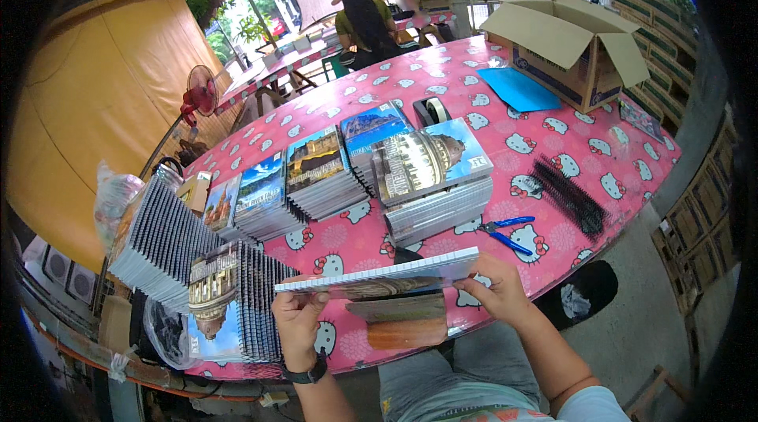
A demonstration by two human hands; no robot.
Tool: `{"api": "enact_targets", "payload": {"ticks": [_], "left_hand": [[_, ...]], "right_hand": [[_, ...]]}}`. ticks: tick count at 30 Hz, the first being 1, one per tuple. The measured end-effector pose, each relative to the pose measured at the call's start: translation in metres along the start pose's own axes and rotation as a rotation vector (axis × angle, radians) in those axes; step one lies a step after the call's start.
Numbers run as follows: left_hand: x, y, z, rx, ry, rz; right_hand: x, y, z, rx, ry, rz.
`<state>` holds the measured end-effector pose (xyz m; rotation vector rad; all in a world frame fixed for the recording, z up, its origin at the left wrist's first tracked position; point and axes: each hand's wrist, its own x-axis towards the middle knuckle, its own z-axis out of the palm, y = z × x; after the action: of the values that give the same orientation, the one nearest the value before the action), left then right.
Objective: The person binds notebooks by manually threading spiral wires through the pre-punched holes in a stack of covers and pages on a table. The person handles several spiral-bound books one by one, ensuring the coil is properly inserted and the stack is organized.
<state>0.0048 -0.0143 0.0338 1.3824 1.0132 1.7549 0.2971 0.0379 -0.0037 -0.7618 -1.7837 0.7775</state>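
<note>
Just above the near edge of the table, a notebook (387, 273) is held level between my two hands, its pale edge with a row of small holes turned upward. My left hand (297, 326) pinches its left end, and my right hand (497, 288) grips the right end with thumb and fingers. Below it lies a brown wooden block (407, 323). Beyond stands a tall stack of notebooks (433, 177) with a building on the cover. Blue-handled pliers (512, 234) and a bundle of black spiral coils (570, 197) lie to the right.
Spiral-bound notebooks (229, 303) pile up at the left, with more stacks of notebooks (320, 169) behind. A tape dispenser (431, 111), a blue sheet (517, 90) and an open cardboard box (553, 59) stand farther back. A person (365, 19) sits beyond the pink table (632, 146).
</note>
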Motion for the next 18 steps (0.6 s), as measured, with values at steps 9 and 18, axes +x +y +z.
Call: {"api": "enact_targets", "payload": {"ticks": [9, 18], "left_hand": [[-0.013, 0.005, -0.006, 0.073, 0.055, 0.028], [-0.007, 0.002, -0.002, 0.166, -0.031, -0.034]], "right_hand": [[0.003, -0.010, 0.003, -0.064, -0.099, -0.030], [-0.002, 0.005, -0.002, -0.144, -0.241, 0.028]]}}
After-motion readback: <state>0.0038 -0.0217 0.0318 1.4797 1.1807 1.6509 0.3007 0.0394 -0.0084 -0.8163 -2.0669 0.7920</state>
